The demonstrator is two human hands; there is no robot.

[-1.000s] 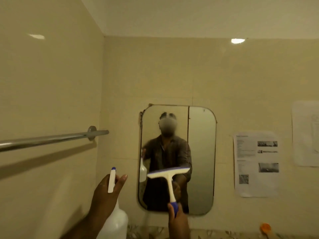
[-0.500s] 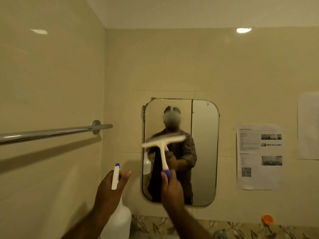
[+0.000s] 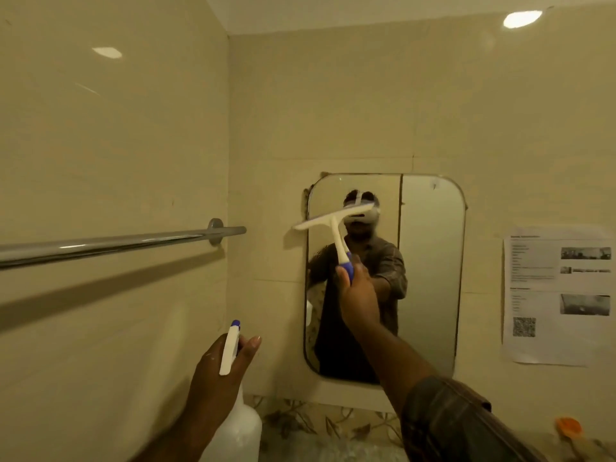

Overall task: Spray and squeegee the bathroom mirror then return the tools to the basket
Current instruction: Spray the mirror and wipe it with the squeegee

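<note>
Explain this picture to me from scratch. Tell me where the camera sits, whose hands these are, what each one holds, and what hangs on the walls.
There is no machine here: a person wears one camera on the head, looking forward at their own two bare hands. The figure in the mirror is that person's reflection. The right hand grips the blue end of a white squeegee, raised tilted near the mirror's upper left corner. The left hand holds a white spray bottle by its trigger head, lower down. On the left wall is a metal towel bar. A printed sheet is stuck right of the mirror. No basket is in view.
</note>
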